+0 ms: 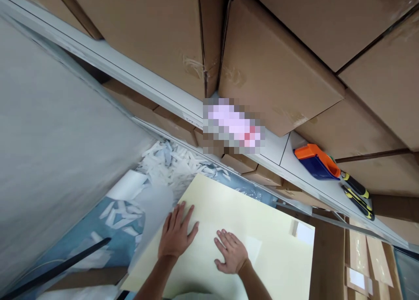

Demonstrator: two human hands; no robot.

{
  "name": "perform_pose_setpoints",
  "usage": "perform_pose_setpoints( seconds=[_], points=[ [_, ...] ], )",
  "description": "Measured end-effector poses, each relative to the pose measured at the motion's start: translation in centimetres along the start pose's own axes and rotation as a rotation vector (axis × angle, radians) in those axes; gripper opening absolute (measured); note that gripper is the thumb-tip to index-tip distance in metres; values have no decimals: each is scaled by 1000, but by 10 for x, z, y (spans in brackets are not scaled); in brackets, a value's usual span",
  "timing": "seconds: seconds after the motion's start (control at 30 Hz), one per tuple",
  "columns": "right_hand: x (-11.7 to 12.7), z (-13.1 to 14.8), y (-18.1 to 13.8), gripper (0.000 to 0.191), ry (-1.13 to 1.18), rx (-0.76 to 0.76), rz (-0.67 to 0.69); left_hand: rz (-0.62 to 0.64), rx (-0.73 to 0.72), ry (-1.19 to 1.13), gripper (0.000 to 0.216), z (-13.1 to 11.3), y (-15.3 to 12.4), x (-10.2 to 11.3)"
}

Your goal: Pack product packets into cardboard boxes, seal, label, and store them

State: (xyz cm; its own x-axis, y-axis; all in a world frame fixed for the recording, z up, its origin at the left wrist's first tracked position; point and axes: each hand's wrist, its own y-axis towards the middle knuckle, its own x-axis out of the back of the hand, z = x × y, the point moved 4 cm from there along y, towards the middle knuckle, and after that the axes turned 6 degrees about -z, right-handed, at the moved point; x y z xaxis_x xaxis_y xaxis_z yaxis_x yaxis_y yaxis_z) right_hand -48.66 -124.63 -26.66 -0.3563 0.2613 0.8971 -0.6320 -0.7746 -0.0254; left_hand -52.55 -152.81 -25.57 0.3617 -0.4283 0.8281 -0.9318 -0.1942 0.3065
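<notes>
A large pale yellow board (pixel 275 234) lies in front of me at the bottom of the head view. My left hand (pixel 176 232) rests on it near its left edge, palm down with the fingers spread. To the right of it, my right hand (pixel 231 251) lies flat on the same board, fingers apart. Neither hand grips anything. Beside my right hand is a lighter rectangular patch (pixel 254 249) on the surface. A white label (pixel 304 232) sits at the board's right corner.
Cardboard boxes (pixel 278 73) stand stacked on a white shelf (pixel 273 145) above the board. An orange and blue tape dispenser (pixel 317 162) and yellow-black hand tools (pixel 358 199) lie on it. White paper scraps (pixel 176 162) cover the floor behind; a black bar (pixel 59 269) is at lower left.
</notes>
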Motion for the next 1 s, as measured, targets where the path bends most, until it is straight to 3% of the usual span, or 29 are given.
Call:
perform_pose_setpoints(
  seconds=[0.5,0.6,0.67,0.77,0.83,0.9,1.0],
  points=[
    [-5,-11,2,91,-5,38,-51,17,85,-134,70,0,4,-5],
    [-2,-17,2,90,-38,53,-27,72,125,-162,64,-13,17,-2],
    [5,-19,2,86,-93,65,1,173,174,-177,64,-33,27,6],
    [24,-17,4,75,-202,34,48,183,228,-170,60,-72,30,36],
    [37,-13,8,72,-293,23,101,187,265,-167,61,-95,15,65],
    [51,-7,15,73,-383,31,156,202,225,-209,61,-114,-18,102],
    [67,12,26,77,-501,10,182,131,202,-226,55,-123,-103,172]
  ],
)
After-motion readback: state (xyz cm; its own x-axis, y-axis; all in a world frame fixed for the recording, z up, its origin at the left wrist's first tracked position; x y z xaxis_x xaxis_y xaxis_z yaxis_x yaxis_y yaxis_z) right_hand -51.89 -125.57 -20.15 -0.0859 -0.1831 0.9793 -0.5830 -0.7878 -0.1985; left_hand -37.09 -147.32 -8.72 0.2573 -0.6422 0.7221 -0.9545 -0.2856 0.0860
